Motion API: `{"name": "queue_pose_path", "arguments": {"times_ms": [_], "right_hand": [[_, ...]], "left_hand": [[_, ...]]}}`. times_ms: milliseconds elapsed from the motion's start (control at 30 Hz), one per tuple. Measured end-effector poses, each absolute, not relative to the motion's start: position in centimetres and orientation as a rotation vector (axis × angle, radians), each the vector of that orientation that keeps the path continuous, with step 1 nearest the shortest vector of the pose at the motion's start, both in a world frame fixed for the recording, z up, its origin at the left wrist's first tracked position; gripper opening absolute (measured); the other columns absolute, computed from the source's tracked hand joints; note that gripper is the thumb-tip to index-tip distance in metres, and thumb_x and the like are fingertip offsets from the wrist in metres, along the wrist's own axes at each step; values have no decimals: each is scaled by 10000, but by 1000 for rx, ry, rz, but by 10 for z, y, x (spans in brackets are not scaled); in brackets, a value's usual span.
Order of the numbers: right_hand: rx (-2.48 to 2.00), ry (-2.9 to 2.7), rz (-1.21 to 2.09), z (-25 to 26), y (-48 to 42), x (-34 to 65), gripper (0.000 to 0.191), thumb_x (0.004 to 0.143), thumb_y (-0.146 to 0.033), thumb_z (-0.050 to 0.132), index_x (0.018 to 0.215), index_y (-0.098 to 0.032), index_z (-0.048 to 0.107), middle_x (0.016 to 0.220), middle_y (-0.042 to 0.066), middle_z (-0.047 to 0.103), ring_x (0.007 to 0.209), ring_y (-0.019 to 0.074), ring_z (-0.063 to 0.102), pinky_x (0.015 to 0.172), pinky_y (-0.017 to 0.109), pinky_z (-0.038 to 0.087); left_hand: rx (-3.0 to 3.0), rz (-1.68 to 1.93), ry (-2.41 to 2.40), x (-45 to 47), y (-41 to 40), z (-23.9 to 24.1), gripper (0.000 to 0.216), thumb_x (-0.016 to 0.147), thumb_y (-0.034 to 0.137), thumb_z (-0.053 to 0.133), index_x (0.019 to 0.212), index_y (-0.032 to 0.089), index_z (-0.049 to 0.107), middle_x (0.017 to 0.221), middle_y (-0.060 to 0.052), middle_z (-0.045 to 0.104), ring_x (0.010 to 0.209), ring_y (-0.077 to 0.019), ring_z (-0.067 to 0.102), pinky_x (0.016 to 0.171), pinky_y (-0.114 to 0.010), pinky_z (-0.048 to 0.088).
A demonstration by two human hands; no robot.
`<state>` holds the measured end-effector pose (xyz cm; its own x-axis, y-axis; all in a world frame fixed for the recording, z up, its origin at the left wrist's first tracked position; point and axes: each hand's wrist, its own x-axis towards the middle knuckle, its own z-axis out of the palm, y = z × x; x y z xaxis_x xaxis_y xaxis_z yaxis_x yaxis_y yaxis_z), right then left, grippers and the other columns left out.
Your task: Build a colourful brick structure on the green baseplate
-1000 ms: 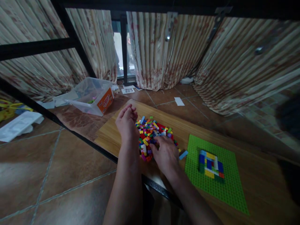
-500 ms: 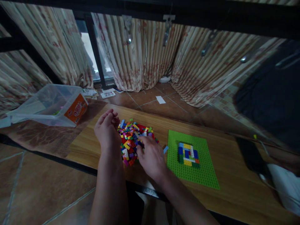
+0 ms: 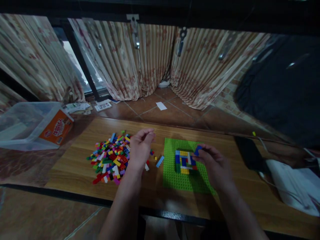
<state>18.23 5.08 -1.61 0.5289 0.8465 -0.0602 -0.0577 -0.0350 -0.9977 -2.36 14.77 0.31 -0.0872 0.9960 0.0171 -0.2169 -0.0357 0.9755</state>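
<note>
My right hand (image 3: 212,161) pinches a blue building brick (image 3: 198,150) between thumb and fingers, just above the right rear corner of a low block of bricks (image 3: 184,154). That block is blue, yellow, white, green and red and sits on a green studded baseplate (image 3: 172,185). My left hand (image 3: 142,146) hovers left of the baseplate with thumb and fingertips together; what they hold, if anything, is not clear. Beneath and left of it spreads a pile of loose coloured bricks (image 3: 110,160). A light blue brick (image 3: 160,161) lies between pile and baseplate.
A clear plastic bin (image 3: 27,113) with an orange label stands at the left. The wooden tabletop (image 3: 80,170) ends at a dark front edge. On the right lie a black flat object (image 3: 248,153) and a white object with a cable (image 3: 287,180). Curtains (image 3: 150,63) hang behind.
My right hand has left the brick pile and moved right over the baseplate, with a blue brick in its fingers. The left hand has shifted right across the pile. The view has turned right.
</note>
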Motion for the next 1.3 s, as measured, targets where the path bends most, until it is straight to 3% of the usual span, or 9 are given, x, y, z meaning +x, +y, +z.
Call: {"name": "queue_pose_path", "arguments": {"times_ms": [200,400,567,700,800,900,1100,1300], "right_hand": [[-1330,-681,932,-12,48,202,283,702,-369,790,934,-226,714,876,22,681,740,147,648,666,290,553],[-1282,-744,1191,-13,45,199,436,674,-383,814,1068,-249,686,781,-1,691,670,136,605,625,276,494],[-1218,-645,1389,-13,47,196,512,628,-354,844,1093,-234,667,858,22,728,701,141,630,644,276,482],[-1162,-620,1460,-10,49,192,497,632,-331,840,1090,-243,671,950,31,735,766,145,647,667,273,490],[-1172,-623,1476,-8,50,191,511,621,-331,842,1096,-243,672,921,24,737,742,141,648,667,277,496],[-1226,-619,1398,-7,52,199,482,617,-354,837,1058,-226,688,786,11,727,670,134,634,633,274,486],[-1290,-379,1016,-11,55,228,341,511,-339,869,787,-209,715,701,1,709,575,96,568,550,231,427],[-1295,-374,1010,-10,57,227,333,498,-342,866,767,-212,717,688,-2,696,574,95,550,542,228,412]], "left_hand": [[1510,906,872,15,120,-8,283,811,238,650,1086,183,689,997,-43,710,813,-146,635,750,-280,508],[1844,813,742,30,102,-4,478,793,166,688,1258,232,598,1139,-51,668,979,-167,623,886,-320,505],[1886,788,682,30,104,-5,273,852,169,640,1121,206,656,1093,-51,662,1009,-164,624,918,-310,494],[1888,781,709,28,106,-6,327,839,163,663,1161,206,632,1062,-38,669,973,-150,620,901,-293,491],[1939,759,703,26,106,-6,247,864,200,647,1111,202,643,1002,-31,670,933,-146,623,871,-285,495],[2035,764,750,23,108,-9,229,885,258,632,1109,211,636,1014,-37,673,939,-157,629,864,-300,499],[2383,690,901,19,113,-20,202,881,280,637,1071,211,649,1068,-54,683,1008,-212,615,940,-405,466],[2528,625,907,23,113,-25,200,883,269,637,1075,215,644,1056,-41,696,1002,-219,623,966,-449,440]]}}
